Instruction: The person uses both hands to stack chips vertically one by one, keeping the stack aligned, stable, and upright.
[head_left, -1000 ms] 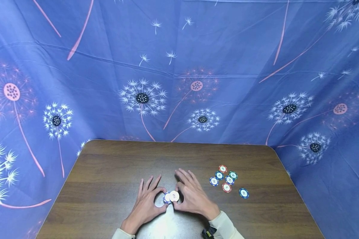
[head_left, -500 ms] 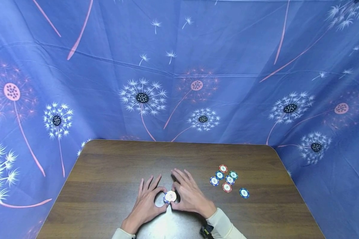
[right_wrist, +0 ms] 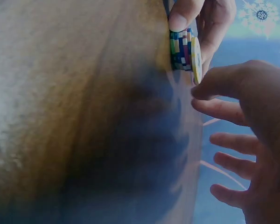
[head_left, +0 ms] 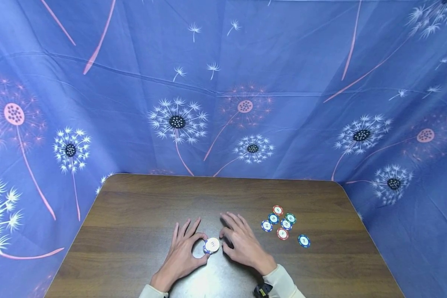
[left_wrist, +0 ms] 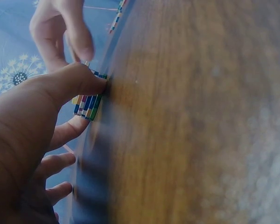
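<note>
A short stack of poker chips point(head_left: 212, 245) stands on the wooden table, a pale chip on top. My left hand point(head_left: 180, 254) pinches its edge between thumb and forefinger, the other fingers spread. In the right wrist view, the stack point(right_wrist: 182, 50) shows green, blue and red edges, and the yellow-edged top chip point(right_wrist: 196, 60) sits offset toward my right hand. Just right of the stack, my right hand point(head_left: 243, 244) holds nothing; its thumb and forefinger are slightly apart from the chips, fingers loosely bent.
Several loose chips lie flat at the right, among them a red chip point(head_left: 282, 234) and a green chip point(head_left: 290, 218). One blue chip point(head_left: 304, 241) lies apart from the group. A blue dandelion-print cloth point(head_left: 223, 124) hangs behind the table point(head_left: 134, 207).
My right hand moved left with the pale chip, bringing it farther over the stack, then let go and drew back to the right. My left hand stayed in place.
</note>
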The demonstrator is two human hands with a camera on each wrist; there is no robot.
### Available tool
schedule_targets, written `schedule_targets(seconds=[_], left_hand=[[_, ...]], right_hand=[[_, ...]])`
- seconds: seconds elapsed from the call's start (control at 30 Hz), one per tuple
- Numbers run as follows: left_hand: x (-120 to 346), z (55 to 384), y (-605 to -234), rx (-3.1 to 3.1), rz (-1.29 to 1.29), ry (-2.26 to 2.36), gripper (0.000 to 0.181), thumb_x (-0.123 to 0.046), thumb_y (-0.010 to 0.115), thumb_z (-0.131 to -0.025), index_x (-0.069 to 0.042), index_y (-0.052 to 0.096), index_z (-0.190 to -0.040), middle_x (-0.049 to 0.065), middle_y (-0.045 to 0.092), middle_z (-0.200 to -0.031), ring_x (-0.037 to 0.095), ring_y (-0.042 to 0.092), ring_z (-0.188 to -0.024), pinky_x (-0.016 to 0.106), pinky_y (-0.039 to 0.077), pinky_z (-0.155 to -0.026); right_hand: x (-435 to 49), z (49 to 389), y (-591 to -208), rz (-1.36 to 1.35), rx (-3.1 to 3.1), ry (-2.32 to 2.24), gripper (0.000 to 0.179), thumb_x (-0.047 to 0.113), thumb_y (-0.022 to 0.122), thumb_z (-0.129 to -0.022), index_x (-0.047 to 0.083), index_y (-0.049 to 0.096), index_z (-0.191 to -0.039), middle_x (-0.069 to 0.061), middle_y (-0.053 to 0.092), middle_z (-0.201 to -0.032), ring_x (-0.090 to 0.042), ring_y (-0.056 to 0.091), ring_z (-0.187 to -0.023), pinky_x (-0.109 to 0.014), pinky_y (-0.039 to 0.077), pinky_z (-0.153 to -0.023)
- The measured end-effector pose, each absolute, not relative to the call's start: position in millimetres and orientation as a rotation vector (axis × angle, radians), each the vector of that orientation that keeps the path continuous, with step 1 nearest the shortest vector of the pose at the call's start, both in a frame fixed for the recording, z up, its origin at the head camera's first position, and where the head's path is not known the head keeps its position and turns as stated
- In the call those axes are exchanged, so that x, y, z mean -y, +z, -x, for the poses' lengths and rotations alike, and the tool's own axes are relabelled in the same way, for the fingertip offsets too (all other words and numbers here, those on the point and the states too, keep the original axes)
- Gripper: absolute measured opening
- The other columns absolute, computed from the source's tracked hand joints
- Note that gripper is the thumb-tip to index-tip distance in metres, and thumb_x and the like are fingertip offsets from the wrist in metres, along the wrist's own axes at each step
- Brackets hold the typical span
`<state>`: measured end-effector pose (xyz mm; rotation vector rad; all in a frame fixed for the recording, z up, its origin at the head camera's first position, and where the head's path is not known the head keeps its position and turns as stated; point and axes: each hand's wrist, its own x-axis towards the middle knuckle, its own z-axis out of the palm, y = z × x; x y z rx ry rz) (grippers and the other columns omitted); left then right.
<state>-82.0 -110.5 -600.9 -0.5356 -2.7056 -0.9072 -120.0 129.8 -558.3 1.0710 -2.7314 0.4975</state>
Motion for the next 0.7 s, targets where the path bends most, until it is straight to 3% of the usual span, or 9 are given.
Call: schedule_targets(seconds=[0.7], left_hand=[[110.8,81.5,-600.5,2.752,0.523,-0.907,0.04,-0.038,0.091,-0.071,-0.028,0.072,-0.104,0.017,0.052,-0.162,0.052,0.039,-0.151,0.077,0.014,-0.122]], right_hand=[[-120.3,113.7,-561.6,-1.077,2.815,0.476,0.014,0.026,0.082,-0.087,0.021,0.074,-0.097,-0.015,0.057,-0.154,-0.035,0.047,-0.149,-0.064,0.038,-0.121]])
